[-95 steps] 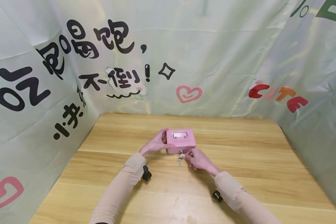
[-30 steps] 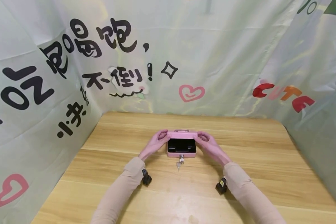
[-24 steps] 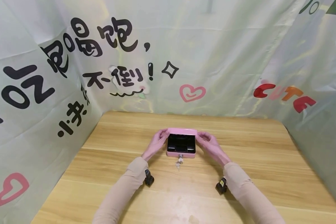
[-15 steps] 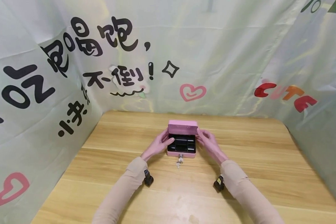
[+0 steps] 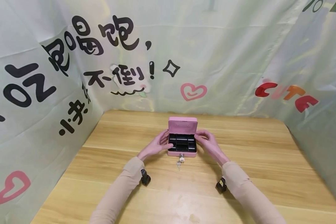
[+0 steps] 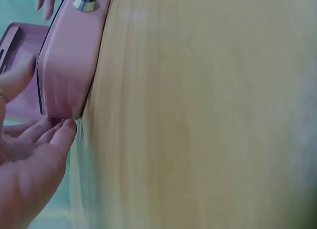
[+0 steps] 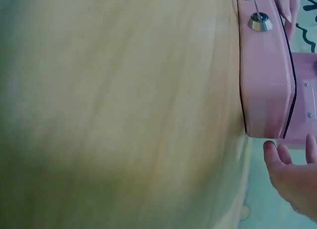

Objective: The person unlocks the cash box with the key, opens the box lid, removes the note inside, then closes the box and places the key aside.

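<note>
A small pink cash box point(image 5: 174, 154) stands on the table with its lid point(image 5: 182, 127) raised and leaning back. Inside lies a black compartment tray point(image 5: 182, 140). A key sits in the front lock point(image 7: 260, 23), and a second key point(image 5: 179, 165) hangs from it. My left hand point(image 5: 155, 145) holds the box at its left side, fingertips against the side wall and thumb over the rim. Beside the right side, near the hinge, my right hand point(image 5: 210, 145) has loosely bent fingers; in the right wrist view its fingertips point(image 7: 269, 147) are just apart from the box.
The wooden table point(image 5: 240, 149) surrounds the box on all sides. A printed cloth point(image 5: 221, 62) hangs behind the table and along both sides. A black wrist camera point(image 5: 145, 178) is worn on the left wrist, another wrist camera point(image 5: 221, 185) on the right.
The box was closed at first, with the right hand at the key. Both hands then lifted the lid, which now leans back. The left thumb has come down onto the rim; the right hand has left the lid.
</note>
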Action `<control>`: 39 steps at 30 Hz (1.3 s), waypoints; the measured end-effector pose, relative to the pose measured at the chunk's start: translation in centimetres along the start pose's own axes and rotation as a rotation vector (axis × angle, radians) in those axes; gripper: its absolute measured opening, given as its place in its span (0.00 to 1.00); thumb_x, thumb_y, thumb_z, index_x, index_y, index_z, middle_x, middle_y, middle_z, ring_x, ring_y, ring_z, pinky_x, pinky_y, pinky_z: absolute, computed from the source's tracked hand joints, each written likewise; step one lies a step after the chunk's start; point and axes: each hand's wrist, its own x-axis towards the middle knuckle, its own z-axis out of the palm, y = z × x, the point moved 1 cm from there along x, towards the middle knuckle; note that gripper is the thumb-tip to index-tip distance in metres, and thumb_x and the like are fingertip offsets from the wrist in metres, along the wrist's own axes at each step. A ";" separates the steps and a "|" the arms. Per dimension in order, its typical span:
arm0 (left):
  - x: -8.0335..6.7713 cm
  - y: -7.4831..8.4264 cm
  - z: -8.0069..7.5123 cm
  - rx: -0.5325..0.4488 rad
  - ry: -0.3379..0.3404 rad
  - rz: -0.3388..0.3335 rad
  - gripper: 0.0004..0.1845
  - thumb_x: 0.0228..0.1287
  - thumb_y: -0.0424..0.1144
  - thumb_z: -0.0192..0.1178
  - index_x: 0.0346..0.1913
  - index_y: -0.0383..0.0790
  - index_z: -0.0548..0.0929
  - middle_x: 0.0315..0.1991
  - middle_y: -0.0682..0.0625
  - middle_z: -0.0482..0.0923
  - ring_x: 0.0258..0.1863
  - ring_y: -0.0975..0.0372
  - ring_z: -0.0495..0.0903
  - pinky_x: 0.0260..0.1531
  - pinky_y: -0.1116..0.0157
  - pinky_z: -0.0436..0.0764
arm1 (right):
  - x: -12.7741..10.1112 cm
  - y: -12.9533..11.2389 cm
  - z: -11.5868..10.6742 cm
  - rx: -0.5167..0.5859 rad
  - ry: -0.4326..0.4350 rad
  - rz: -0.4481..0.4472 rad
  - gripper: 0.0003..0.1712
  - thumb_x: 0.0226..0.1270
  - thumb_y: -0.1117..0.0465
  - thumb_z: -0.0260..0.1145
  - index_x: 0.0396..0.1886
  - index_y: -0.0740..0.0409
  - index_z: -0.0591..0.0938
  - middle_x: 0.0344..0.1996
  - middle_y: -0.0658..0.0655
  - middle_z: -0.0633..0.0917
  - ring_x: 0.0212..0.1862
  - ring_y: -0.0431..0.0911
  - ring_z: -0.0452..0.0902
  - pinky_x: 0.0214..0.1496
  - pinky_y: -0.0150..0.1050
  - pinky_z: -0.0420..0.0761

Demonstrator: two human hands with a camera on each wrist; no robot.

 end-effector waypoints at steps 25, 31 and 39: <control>0.0 0.3 0.9 0.015 -0.105 -0.026 0.65 0.46 0.23 0.73 0.81 0.34 0.37 0.83 0.38 0.38 0.82 0.46 0.45 0.83 0.52 0.46 | 0.0 -1.1 1.2 -0.207 -0.191 -0.250 0.25 0.60 0.76 0.67 0.58 0.78 0.74 0.52 0.78 0.80 0.51 0.59 0.82 0.51 0.25 0.84; 0.1 0.3 0.9 0.026 -0.114 0.018 0.63 0.46 0.22 0.73 0.80 0.33 0.41 0.82 0.36 0.45 0.81 0.46 0.48 0.83 0.52 0.49 | 0.7 -1.5 1.9 -0.296 -0.302 -0.323 0.21 0.59 0.78 0.67 0.53 0.80 0.76 0.48 0.78 0.82 0.49 0.65 0.82 0.53 0.34 0.87; 0.1 0.4 0.8 0.061 -0.103 0.013 0.62 0.47 0.24 0.73 0.80 0.32 0.42 0.81 0.35 0.46 0.81 0.44 0.50 0.83 0.51 0.50 | 1.6 -1.6 2.6 -0.380 -0.398 -0.362 0.19 0.58 0.78 0.68 0.51 0.79 0.79 0.45 0.74 0.85 0.48 0.62 0.84 0.53 0.36 0.87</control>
